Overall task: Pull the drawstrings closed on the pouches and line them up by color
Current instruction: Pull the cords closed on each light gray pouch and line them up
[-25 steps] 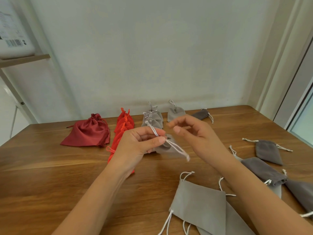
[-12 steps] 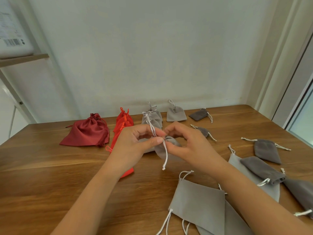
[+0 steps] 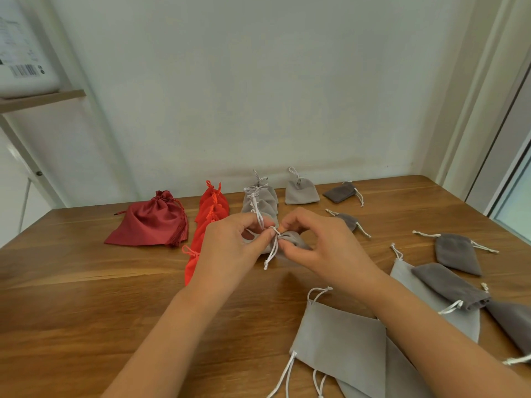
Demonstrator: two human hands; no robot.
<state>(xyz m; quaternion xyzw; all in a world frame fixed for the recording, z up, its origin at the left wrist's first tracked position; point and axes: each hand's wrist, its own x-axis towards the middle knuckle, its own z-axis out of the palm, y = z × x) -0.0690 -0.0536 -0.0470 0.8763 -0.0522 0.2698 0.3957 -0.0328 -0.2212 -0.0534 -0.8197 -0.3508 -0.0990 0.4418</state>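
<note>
A small light grey pouch (image 3: 296, 242) is held just above the table between both hands. My left hand (image 3: 230, 248) pinches its white drawstring (image 3: 271, 252) at the gathered neck, and one cord end dangles down. My right hand (image 3: 319, 245) grips the pouch body just behind the neck. Behind the hands run a row of closed light grey pouches (image 3: 263, 201) and a row of orange-red pouches (image 3: 211, 214). A dark red satin pouch (image 3: 149, 221) lies at the far left.
Flat light grey pouches (image 3: 342, 337) lie near the front right, with several dark grey pouches (image 3: 457, 252) on the right side. One light grey pouch (image 3: 301, 191) and a dark grey one (image 3: 340, 192) sit by the wall. A shelf (image 3: 40, 96) hangs at the upper left.
My right hand came in from the air and took hold of the pouch. Both hands drew together at its neck, and the cord now hangs shorter.
</note>
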